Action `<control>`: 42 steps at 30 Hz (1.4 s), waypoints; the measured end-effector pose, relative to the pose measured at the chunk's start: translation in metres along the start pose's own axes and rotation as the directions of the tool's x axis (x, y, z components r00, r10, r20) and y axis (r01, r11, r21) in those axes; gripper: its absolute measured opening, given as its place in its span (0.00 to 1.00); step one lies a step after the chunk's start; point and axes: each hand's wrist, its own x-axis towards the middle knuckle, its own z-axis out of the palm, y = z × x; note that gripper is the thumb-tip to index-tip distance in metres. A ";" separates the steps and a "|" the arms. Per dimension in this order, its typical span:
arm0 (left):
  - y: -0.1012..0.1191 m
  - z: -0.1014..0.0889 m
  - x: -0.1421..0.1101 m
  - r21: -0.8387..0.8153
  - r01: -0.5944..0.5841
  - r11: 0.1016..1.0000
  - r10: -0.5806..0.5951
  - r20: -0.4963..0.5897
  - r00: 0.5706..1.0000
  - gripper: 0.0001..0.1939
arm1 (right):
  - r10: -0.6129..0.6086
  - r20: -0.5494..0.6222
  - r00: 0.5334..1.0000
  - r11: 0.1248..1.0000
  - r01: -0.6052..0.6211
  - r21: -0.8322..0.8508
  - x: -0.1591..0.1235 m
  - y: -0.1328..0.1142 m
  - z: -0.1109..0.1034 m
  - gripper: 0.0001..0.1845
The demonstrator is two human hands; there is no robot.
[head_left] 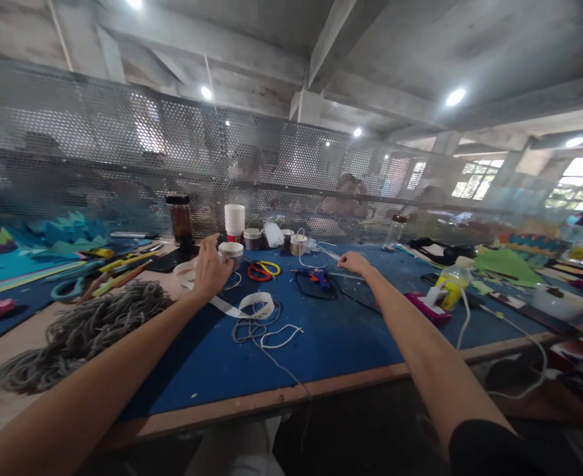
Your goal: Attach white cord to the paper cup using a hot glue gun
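Observation:
My left hand [211, 266] is at a small pale-rimmed cup [231, 250], thumb in front of it and fingers curled along its left side. Under that wrist a white paper strip [256, 305] curls across the blue mat. My right hand [355, 262] is closed in a pinch at the back of the mat; thin clear or white strands [327, 250] lie by its fingertips, and what it holds is too small to make out. Between my hands lie a blue glue gun [316, 277] and red-and-yellow-handled scissors [264, 270]. Loose grey and white cord [256, 328] lies nearer to me.
A grey cord heap [103, 324] and several tools lie left. A dark jar [179, 221], stacked paper cups [234, 220] and small pots [298, 242] stand before a perforated metal screen [281, 158]. At right is a bottle of yellow liquid [453, 284]. People sit behind the screen.

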 end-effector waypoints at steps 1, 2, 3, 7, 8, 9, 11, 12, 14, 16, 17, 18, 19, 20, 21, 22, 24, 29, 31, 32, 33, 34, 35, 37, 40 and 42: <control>0.000 0.000 0.000 -0.005 -0.001 1.000 0.001 0.005 1.000 0.33 | 0.019 -0.001 1.000 1.000 -0.019 -0.016 0.001 -0.002 0.002 0.18; 0.000 0.000 0.000 -0.008 0.000 1.000 0.000 0.009 1.000 0.33 | 0.042 -0.001 0.999 0.999 -0.042 -0.031 0.002 -0.004 0.004 0.18; 0.000 0.000 -0.001 -0.011 0.001 1.000 -0.001 0.010 1.000 0.33 | 0.067 -0.001 0.998 0.997 -0.067 -0.044 0.004 -0.006 0.005 0.18; -0.001 0.001 -0.002 -0.020 -0.009 1.000 0.009 0.001 1.000 0.33 | 0.160 -0.011 0.987 0.985 -0.160 -0.064 0.010 -0.009 0.007 0.19; -0.001 0.001 -0.002 -0.021 -0.012 1.000 0.012 0.000 1.000 0.33 | 0.175 -0.016 0.984 0.983 -0.175 -0.058 0.011 -0.009 0.007 0.19; -0.001 0.001 -0.002 -0.021 -0.015 1.000 0.015 0.000 1.000 0.33 | 0.188 -0.024 0.982 0.981 -0.189 -0.048 0.011 -0.010 0.006 0.18; -0.001 0.002 -0.002 -0.021 -0.016 1.000 0.016 0.000 1.000 0.33 | 0.212 -0.059 0.975 0.977 -0.213 -0.015 0.009 -0.010 0.004 0.16; -0.001 0.002 -0.002 -0.022 -0.016 1.000 0.016 0.001 1.000 0.33 | 0.224 -0.091 0.970 0.974 -0.225 0.007 0.007 -0.010 0.002 0.15; -0.001 0.002 -0.002 -0.028 -0.012 1.000 0.012 0.004 1.000 0.33 | 0.248 -0.183 0.951 0.969 -0.240 0.061 0.000 -0.012 -0.003 0.12; 0.000 0.001 -0.002 -0.040 0.002 0.999 -0.002 0.002 1.000 0.32 | 0.266 -0.288 0.920 0.963 -0.237 0.131 -0.009 -0.015 -0.010 0.13; 0.000 0.001 -0.001 -0.047 0.009 0.999 -0.009 0.003 1.000 0.32 | 0.273 -0.335 0.902 0.959 -0.228 0.170 -0.014 -0.017 -0.015 0.14; 0.001 0.000 -0.001 -0.054 0.015 0.998 -0.015 0.005 1.000 0.32 | 0.280 -0.377 0.883 0.954 -0.213 0.210 -0.019 -0.019 -0.020 0.15; 0.002 -0.001 0.000 -0.055 0.017 0.998 -0.017 0.006 1.000 0.31 | 0.285 -0.417 0.863 0.949 -0.193 0.250 -0.025 -0.022 -0.024 0.16; 0.003 -0.002 0.001 -0.060 0.020 0.998 -0.020 0.009 1.000 0.30 | 0.287 -0.452 0.845 0.942 -0.165 0.290 -0.031 -0.027 -0.029 0.18; 0.006 -0.003 0.002 -0.078 0.035 0.996 -0.033 0.023 0.999 0.29 | 0.284 -0.484 0.828 0.935 -0.129 0.329 -0.037 -0.032 -0.032 0.20; 0.009 -0.004 0.004 -0.105 0.056 0.993 -0.052 0.043 0.998 0.26 | 0.270 -0.510 0.817 0.928 -0.079 0.365 -0.043 -0.039 -0.035 0.22; 0.020 -0.006 0.006 -0.198 0.138 0.971 -0.116 0.118 0.986 0.20 | 0.199 -0.528 0.826 0.904 0.054 0.425 -0.055 -0.057 -0.034 0.24; 0.066 -0.012 0.004 -0.565 0.438 0.699 -0.154 0.479 0.864 0.18 | -0.073 -0.467 0.881 0.764 0.350 0.541 -0.091 -0.123 -0.003 0.19; 0.082 -0.019 0.001 -0.652 0.581 0.487 -0.143 0.597 0.789 0.23 | -0.186 -0.421 0.888 0.702 0.420 0.576 -0.106 -0.149 0.015 0.17; 0.087 -0.024 -0.001 -0.678 0.598 0.428 -0.137 0.605 0.784 0.23 | -0.249 -0.398 0.883 0.656 0.456 0.602 -0.112 -0.160 0.024 0.16; 0.090 -0.029 -0.002 -0.695 0.601 0.394 -0.149 0.597 0.788 0.22 | -0.334 -0.369 0.867 0.548 0.497 0.673 -0.118 -0.169 0.031 0.16; 0.091 -0.035 -0.004 -0.705 0.599 0.380 -0.173 0.582 0.795 0.21 | -0.389 -0.356 0.850 0.455 0.513 0.728 -0.124 -0.177 0.036 0.15; 0.090 -0.041 -0.005 -0.712 0.593 0.376 -0.205 0.560 0.803 0.20 | -0.412 -0.358 0.838 0.401 0.520 0.754 -0.129 -0.183 0.040 0.14; 0.085 -0.053 -0.008 -0.708 0.604 0.365 -0.260 0.546 0.797 0.19 | -0.428 -0.385 0.818 0.330 0.538 0.776 -0.137 -0.192 0.044 0.12; 0.076 -0.065 -0.014 -0.666 0.677 0.314 -0.252 0.629 0.735 0.21 | -0.472 -0.384 0.794 0.308 0.556 0.772 -0.146 -0.199 0.042 0.11; 0.071 -0.067 -0.018 -0.655 0.701 0.284 -0.226 0.664 0.712 0.20 | -0.523 -0.343 0.780 0.316 0.552 0.772 -0.150 -0.201 0.042 0.11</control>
